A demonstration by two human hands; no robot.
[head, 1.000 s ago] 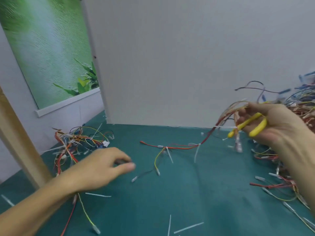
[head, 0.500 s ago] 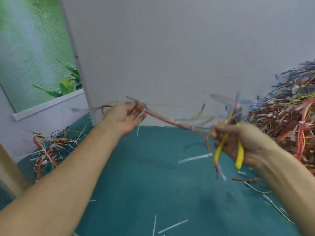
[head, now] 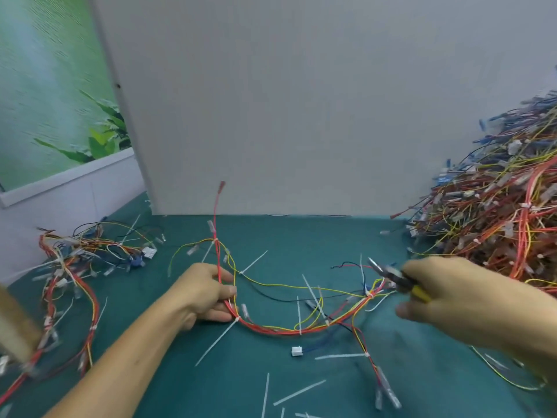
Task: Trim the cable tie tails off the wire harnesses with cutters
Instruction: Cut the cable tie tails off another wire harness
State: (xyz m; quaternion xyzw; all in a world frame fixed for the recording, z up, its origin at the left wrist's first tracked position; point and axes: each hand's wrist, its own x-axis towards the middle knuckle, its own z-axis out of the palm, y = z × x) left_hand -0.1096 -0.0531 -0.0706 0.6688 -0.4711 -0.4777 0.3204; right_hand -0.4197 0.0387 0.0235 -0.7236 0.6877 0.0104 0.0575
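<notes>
The left hand [head: 208, 292] grips the wire harness [head: 286, 330] near its left bend, thumb and fingers curled round the red strands, one red lead standing up past the knuckles. The right hand [head: 446, 297] is closed round the yellow handles of the cutters [head: 391, 274], whose dark nose points up and left, just above the tie at the harness's right end; blur hides whether the blades are apart. The harness lies in a sagging curve on the teal cloth [head: 211, 387] between the two hands, with several white cable tie tails [head: 217, 342] sticking out of it and a white connector [head: 297, 351] just below. Loose cut tails [head: 298, 393] lie scattered on the near cloth. A tall pile [head: 497, 212] of harnesses fills the right side, and a smaller bundle [head: 75, 267] lies at the left. A plain white board [head: 301, 116] stands upright behind the cloth, a green plant poster [head: 45, 86] hangs on the wall to its left, and a wooden post [head: 12, 321] shows at the lower left edge. Half a second ago both hands held the harness stretched in the air before the board; now it is down on the cloth and the hands have dropped with it.
</notes>
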